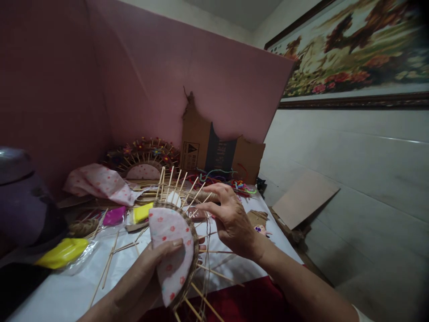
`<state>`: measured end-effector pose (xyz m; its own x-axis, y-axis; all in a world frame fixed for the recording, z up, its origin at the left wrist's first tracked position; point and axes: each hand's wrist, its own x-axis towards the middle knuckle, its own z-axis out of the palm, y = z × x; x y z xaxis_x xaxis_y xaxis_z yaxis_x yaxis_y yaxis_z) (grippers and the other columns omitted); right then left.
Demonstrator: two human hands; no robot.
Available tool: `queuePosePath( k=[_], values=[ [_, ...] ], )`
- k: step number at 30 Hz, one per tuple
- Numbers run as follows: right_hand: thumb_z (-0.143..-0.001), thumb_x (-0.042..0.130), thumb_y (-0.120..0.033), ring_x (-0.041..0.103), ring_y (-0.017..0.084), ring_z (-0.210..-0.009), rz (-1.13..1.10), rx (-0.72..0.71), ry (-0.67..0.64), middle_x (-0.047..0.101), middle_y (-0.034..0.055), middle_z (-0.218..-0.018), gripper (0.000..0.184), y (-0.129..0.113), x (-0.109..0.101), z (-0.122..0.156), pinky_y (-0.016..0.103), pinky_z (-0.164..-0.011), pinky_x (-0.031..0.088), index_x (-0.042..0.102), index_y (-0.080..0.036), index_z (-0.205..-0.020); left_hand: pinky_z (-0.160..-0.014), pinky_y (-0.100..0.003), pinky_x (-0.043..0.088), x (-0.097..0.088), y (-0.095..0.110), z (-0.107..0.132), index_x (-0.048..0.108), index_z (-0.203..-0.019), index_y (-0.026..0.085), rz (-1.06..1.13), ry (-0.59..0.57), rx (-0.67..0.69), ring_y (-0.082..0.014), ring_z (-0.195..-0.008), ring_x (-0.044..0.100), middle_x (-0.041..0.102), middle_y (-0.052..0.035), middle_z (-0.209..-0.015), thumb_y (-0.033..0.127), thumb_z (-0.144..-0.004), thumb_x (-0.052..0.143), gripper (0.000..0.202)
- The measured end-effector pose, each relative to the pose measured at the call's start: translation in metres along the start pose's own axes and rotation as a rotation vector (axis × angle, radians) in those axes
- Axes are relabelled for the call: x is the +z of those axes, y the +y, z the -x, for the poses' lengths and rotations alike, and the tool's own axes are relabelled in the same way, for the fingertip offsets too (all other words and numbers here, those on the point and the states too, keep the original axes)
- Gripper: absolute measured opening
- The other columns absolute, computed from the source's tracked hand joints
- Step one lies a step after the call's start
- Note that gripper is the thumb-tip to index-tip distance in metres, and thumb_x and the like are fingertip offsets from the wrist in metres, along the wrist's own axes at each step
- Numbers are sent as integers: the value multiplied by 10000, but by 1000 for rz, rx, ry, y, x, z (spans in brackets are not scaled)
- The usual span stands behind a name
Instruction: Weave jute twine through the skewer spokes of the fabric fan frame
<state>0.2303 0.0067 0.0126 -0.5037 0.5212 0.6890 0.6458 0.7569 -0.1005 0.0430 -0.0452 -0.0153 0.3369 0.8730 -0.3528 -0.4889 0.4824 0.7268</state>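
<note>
My left hand (147, 273) grips a half-round panel (172, 250) covered in pale pink cloth with red prints, thumb on its face and the other fingers behind. Brown woven twine edges its curve, and thin wooden sticks (182, 183) fan outward from it. My right hand (231, 219) is at the upper sticks, its fingers bent around the stick ends. A loose strand of twine (208, 250) hangs from below these fingers, down past the right-hand sticks; its exact hold is partly hidden.
Behind stands a similar half-round piece (144, 171) with colourful flowers, beside printed cloth (97, 183) and torn cardboard (197, 147). Yellow packets (63, 252), a magenta packet (114, 216) and loose sticks (109, 261) lie left. Coloured cords (241, 185) lie at the back; a dark purple container (23, 201) stands left.
</note>
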Motion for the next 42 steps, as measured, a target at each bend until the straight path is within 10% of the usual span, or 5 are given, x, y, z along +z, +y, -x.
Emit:
queuePosePath(
  k=[12, 42],
  values=[
    [-745, 460, 11, 410, 228, -1147, -68, 11, 81, 512, 99, -1160, 348, -4, -6, 6, 442, -988, 349, 658, -168, -968, -620, -300, 535, -7, -3, -6, 667, -880, 103, 32, 5, 18, -194, -628, 655, 720, -101, -768, 195, -687, 684, 215],
    [-793, 536, -118, 373, 239, -1207, 63, -233, -199, 498, 71, -1250, 182, -10, -12, 21, 454, -999, 362, 658, -215, -888, -589, -265, 536, -7, -1, -8, 665, -855, 86, 60, -7, -3, -162, -584, 638, 707, -97, -740, 158, -719, 645, 155]
  ],
)
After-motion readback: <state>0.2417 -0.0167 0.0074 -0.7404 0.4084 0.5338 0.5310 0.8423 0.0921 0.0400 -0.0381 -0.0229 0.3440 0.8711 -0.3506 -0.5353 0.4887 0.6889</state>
